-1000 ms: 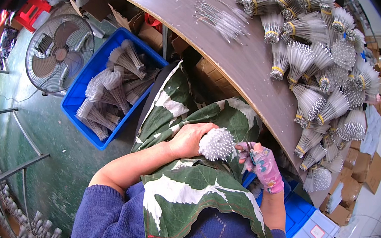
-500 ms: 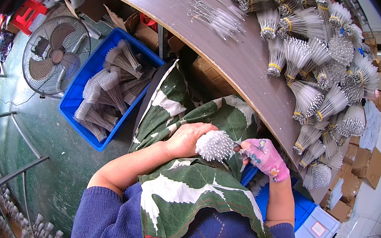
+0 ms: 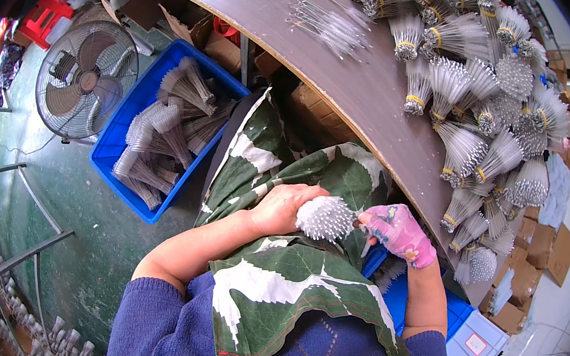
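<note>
Over my lap, my left hand (image 3: 288,208) is wrapped round a bundle of thin wire brushes (image 3: 325,219), whose white bristle tips fan out toward my right hand. My right hand (image 3: 400,235) wears a pink flowered glove with bare fingertips. Its thumb and fingers are pinched together just beside the bundle's right edge. A small dark piece shows at those fingertips, too small to name. The lower ends of the held brushes are hidden by my left hand. A green and white leaf-patterned apron (image 3: 268,278) lies beneath both hands.
Ahead and right stands a brown table (image 3: 331,88) with a curved-looking edge. On it lie loose brushes (image 3: 335,28) and many banded brush bundles (image 3: 453,81). Left are a blue bin (image 3: 117,196) of bundles and a floor fan (image 3: 86,81). Another blue container (image 3: 455,310) sits below my right arm.
The whole view has shifted slightly. Both hands stay almost where they were, the left still round the brush bundle and the right still pinched beside it.
</note>
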Demonstrator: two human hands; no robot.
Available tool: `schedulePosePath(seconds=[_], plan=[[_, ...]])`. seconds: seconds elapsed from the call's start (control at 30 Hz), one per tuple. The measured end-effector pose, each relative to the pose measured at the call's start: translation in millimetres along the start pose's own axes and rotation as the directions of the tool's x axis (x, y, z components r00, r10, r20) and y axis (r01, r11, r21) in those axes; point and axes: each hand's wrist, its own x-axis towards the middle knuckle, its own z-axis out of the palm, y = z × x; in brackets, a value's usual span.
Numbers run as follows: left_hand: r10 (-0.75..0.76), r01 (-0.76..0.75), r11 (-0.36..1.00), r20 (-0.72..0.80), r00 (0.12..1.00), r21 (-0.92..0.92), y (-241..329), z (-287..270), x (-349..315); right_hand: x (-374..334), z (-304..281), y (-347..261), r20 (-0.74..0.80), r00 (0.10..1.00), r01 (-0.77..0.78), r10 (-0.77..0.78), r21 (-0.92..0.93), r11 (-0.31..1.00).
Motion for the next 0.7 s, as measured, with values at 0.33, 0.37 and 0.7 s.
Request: schedulePosePath(seconds=[0.33,0.37,0.7], plan=[[-0.053,0.056,0.996,-0.036,0.998,0.069,2.3,0.5,-1.4,-8.5,9.6,-1.0,0.060,0.997,-0.049,0.040,0.155,0.987],[-0.060,0.063,0.992,-0.038,0.998,0.111,4.2,-0.3,-1.1,-8.1,11.4,0.1,0.050,0.998,-0.032,0.026,0.138,0.990],[0.001,0.021,0.971,-0.091,0.996,0.240,1.6,0.7,-3.4,-5.2,18.6,-4.1,0.018,0.999,-0.047,0.046,0.062,0.997]])
